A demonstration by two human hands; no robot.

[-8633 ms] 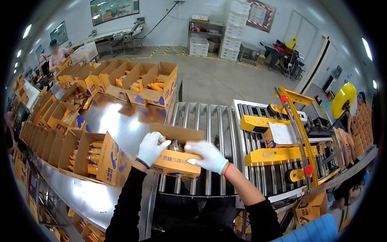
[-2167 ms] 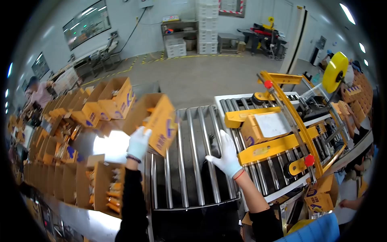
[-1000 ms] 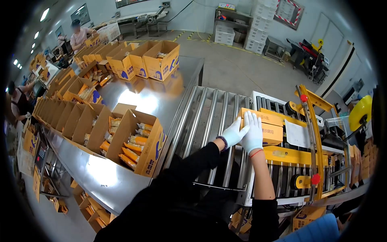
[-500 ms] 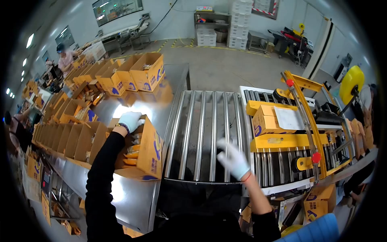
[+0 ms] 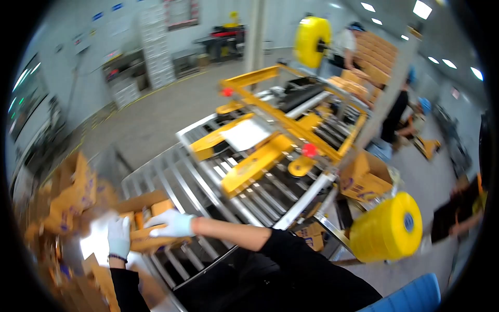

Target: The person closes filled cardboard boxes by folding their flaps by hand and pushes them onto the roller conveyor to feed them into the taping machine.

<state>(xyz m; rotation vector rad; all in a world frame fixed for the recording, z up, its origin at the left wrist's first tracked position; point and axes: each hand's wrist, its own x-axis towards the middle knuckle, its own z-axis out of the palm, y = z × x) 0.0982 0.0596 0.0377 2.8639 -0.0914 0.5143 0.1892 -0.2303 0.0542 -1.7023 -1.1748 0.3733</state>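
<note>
An open cardboard box [image 5: 158, 243] with orange packets inside sits where the steel table meets the roller conveyor [image 5: 179, 179]. My left hand [image 5: 119, 238], in a white glove and blurred, grips the box's left side. Across the near wall of the box lies my right hand [image 5: 174, 224], also gloved in white, with its fingers curled over the edge. The fingertips of both hands are partly hidden or smeared.
Other open boxes [image 5: 70, 195] crowd the left side. Beyond the rollers is a machine with yellow guide rails [image 5: 257, 165] and a white sheet [image 5: 248, 135]. A yellow film roll [image 5: 387, 226] is at right. Co-workers [image 5: 344, 48] stand near stacked cartons.
My view has swung right. The packet-filled box has shifted toward the rollers, and my right hand has come from above the conveyor onto it. The box between the guides no longer shows there.
</note>
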